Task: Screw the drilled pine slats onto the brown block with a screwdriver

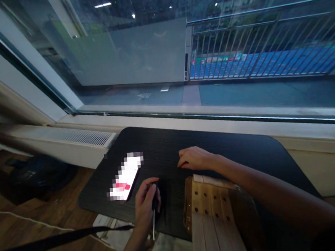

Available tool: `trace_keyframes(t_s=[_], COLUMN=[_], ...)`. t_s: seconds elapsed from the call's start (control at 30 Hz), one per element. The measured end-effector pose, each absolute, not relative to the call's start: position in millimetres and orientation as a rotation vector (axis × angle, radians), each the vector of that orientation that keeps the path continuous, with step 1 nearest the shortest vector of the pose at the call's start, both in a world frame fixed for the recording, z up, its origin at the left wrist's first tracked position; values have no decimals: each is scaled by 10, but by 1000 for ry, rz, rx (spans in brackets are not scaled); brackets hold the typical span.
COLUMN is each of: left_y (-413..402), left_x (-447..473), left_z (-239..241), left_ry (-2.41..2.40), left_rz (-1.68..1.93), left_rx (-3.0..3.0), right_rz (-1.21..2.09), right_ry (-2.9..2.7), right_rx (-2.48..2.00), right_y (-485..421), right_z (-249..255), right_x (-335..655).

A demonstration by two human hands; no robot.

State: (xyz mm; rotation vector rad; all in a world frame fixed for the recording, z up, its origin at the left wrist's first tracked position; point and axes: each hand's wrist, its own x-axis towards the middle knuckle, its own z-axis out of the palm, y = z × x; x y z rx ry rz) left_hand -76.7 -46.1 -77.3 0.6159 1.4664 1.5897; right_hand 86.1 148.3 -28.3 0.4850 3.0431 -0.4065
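A screwdriver (154,224) is in my left hand (144,199), near the front edge of the black table (157,141). Its dark handle is in my closed fingers, and its thin metal shaft points down towards me. My right hand (195,158) lies farther back on the tabletop with its fingers curled together; whatever they may hold is hidden. Just below that hand, light wooden slats (212,229) with rows of dark round holes rest on a brown piece (187,208). My right forearm passes over the far right corner of the slats.
A lit phone (127,178), partly pixelated, lies left of my left hand. Behind the table runs a window sill (161,124) under a large window. A radiator (79,139) stands at the left, with a black bag (41,172) on the wooden floor. A dark strap (63,240) crosses the lower left.
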Motion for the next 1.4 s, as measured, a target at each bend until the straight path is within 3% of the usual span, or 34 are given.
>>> trace_keyframes(t_s=[0.3, 0.53, 0.67, 0.77, 1.07, 1.4], left_y=[-408, -393, -379, -372, -362, -375], left_x=[-790, -821, -842, -858, -885, -838], left_z=[-736, -702, -683, -702, -744, -703], left_ry=[1499, 1551, 1560, 1582, 1590, 1630], left_rz=[1642, 1613, 1600, 1589, 1583, 1570], left_rx=[660, 716, 764, 791, 905, 926], right_rz=[-571, -1168, -1619, -1773, -1528, -1566], right_ry=[3155, 3299, 3181, 3104, 3192, 3160], right_rx=[757, 1422, 1722, 1832, 1831, 1832], right_y=[1503, 1436, 1101, 774, 103, -71], right_z=[-382, -336, -310, -300, -453, -512], right_x=[1020, 1632, 2006, 2147, 2056, 2082])
